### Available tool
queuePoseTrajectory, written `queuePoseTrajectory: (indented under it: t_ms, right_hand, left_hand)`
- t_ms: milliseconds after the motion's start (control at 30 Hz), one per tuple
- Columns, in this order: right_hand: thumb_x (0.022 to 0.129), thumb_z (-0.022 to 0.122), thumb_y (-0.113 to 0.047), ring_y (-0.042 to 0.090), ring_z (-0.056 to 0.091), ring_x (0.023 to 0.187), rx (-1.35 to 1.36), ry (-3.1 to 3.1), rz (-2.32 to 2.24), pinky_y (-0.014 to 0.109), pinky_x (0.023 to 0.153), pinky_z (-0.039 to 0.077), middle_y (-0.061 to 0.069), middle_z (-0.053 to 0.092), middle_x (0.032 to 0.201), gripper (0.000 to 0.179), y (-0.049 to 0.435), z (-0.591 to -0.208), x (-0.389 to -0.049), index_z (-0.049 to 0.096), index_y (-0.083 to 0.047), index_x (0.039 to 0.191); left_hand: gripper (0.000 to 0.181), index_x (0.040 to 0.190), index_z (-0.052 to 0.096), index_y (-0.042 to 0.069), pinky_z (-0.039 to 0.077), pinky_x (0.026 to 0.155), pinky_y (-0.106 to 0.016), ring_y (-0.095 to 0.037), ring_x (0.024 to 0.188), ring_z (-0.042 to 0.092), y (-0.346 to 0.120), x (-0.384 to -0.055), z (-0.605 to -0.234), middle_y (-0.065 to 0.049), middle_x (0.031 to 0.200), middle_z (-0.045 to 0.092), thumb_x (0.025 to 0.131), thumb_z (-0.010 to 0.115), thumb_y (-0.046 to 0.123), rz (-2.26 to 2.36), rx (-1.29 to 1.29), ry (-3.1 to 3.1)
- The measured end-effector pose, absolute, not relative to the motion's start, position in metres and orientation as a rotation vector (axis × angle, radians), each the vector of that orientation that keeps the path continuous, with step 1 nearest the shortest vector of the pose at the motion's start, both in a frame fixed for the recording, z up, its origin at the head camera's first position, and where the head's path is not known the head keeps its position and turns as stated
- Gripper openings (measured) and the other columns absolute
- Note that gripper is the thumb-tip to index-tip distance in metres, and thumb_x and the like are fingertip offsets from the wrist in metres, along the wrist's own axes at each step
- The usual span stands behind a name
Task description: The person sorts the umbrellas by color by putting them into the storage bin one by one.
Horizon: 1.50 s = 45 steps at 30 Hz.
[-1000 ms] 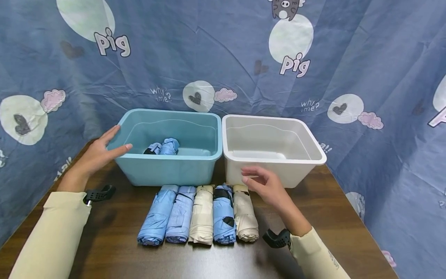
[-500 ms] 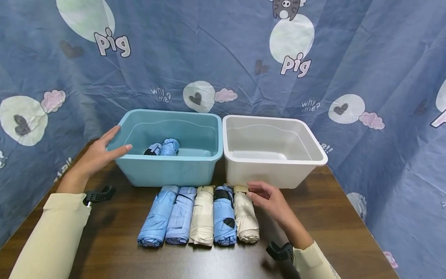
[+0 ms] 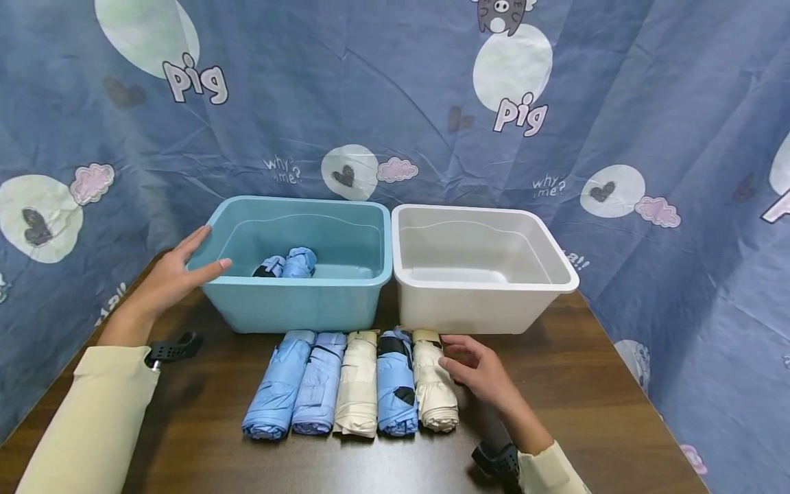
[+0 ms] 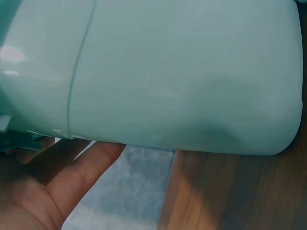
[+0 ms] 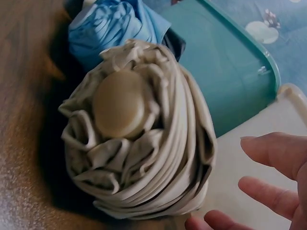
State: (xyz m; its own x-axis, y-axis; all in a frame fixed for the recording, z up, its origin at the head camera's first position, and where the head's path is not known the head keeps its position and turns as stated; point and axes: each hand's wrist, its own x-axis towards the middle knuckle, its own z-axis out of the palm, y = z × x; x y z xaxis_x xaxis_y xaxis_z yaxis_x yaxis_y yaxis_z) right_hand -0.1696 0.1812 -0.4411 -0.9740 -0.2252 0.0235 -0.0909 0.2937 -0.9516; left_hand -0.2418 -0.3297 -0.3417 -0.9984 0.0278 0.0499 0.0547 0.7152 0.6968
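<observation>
Several folded umbrellas lie side by side on the table. At the right end of the row is a beige umbrella [image 3: 435, 384], whose round knob shows in the right wrist view among gathered cloth [image 5: 180, 158]. My right hand [image 3: 478, 370] is at its upper right side, thumb and fingers apart, holding nothing. Left of it lie a blue umbrella with black patches [image 3: 395, 384], another beige umbrella [image 3: 356, 384] and blue umbrellas. My left hand [image 3: 169, 278] rests at the left rim of the teal bin [image 3: 296, 305], fingers straight and spread, thumb over the front corner.
Inside the teal bin lie blue folded umbrellas [image 3: 299, 262]. A white bin [image 3: 469, 309] stands against its right side, behind the row. Patterned blue cloth [image 3: 370, 82] hangs behind the brown wooden table [image 3: 586, 398].
My right hand has come down from in front of the white bin to the right side of the end beige umbrella. My left hand stays at the teal bin's rim.
</observation>
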Motion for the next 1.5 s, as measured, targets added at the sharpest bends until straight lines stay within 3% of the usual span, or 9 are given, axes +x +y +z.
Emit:
queuePoseTrajectory:
  t_ms: [267, 600, 800, 1100, 1367, 1500]
  right_hand:
    - [0.087, 0.073, -0.014, 0.039, 0.062, 0.103, -0.312, 2.477, -1.738, 0.039, 0.073, 0.057, 0.026, 0.058, 0.120, 0.048, 0.181, -0.446, -0.169, 0.057, -0.005, 0.131]
    - [0.084, 0.076, -0.011, 0.033, 0.064, 0.093, -0.374, 2.507, -1.688, 0.037, 0.074, 0.053, 0.024, 0.060, 0.115, 0.053, 0.180, -0.453, -0.167, 0.055, -0.006, 0.133]
    - [0.084, 0.074, -0.007, 0.034, 0.063, 0.089, -0.338, 2.553, -1.594, 0.036, 0.069, 0.051, 0.027, 0.062, 0.112, 0.051, 0.171, -0.434, -0.154, 0.056, -0.002, 0.131]
    - [0.084, 0.076, -0.021, 0.022, 0.062, 0.081, -0.349, 2.573, -1.540, 0.034, 0.065, 0.050, 0.018, 0.064, 0.110, 0.053, 0.175, -0.454, -0.164, 0.057, -0.013, 0.132]
    - [0.086, 0.073, -0.022, 0.029, 0.061, 0.094, -0.446, 2.613, -1.402, 0.038, 0.072, 0.052, 0.017, 0.062, 0.109, 0.053, 0.173, -0.447, -0.164, 0.054, -0.011, 0.135]
    - [0.086, 0.072, -0.017, 0.027, 0.057, 0.091, -0.429, 2.534, -1.456, 0.034, 0.068, 0.050, 0.019, 0.059, 0.106, 0.054, 0.171, -0.446, -0.167, 0.053, -0.008, 0.135]
  left_hand:
    - [0.094, 0.155, -0.005, 0.019, 0.012, 0.101, -0.077, -0.050, 0.142, -0.003, -0.330, -0.242, -0.342, -0.016, 0.160, -0.009, 0.092, 0.057, 0.051, -1.174, -0.061, -2.863]
    - [0.095, 0.155, -0.004, 0.018, 0.012, 0.100, -0.077, -0.051, 0.141, -0.002, -0.328, -0.241, -0.344, -0.018, 0.160, -0.008, 0.091, 0.057, 0.052, -1.156, -0.061, -2.863]
    - [0.095, 0.155, -0.005, 0.018, 0.012, 0.100, -0.077, -0.052, 0.141, -0.003, -0.328, -0.240, -0.345, -0.017, 0.160, -0.009, 0.091, 0.057, 0.051, -1.165, -0.061, -2.868]
    - [0.094, 0.155, -0.004, 0.021, 0.012, 0.101, -0.076, -0.049, 0.143, -0.003, -0.329, -0.243, -0.346, -0.013, 0.161, -0.008, 0.091, 0.058, 0.051, -1.210, -0.064, -2.846]
    - [0.094, 0.155, -0.004, 0.019, 0.013, 0.101, -0.076, -0.049, 0.143, -0.002, -0.329, -0.242, -0.346, -0.013, 0.161, -0.008, 0.091, 0.058, 0.050, -1.199, -0.073, -2.850]
    - [0.093, 0.155, -0.004, 0.020, 0.013, 0.101, -0.076, -0.049, 0.143, -0.002, -0.330, -0.243, -0.346, -0.012, 0.161, -0.008, 0.092, 0.057, 0.050, -1.209, -0.079, -2.841]
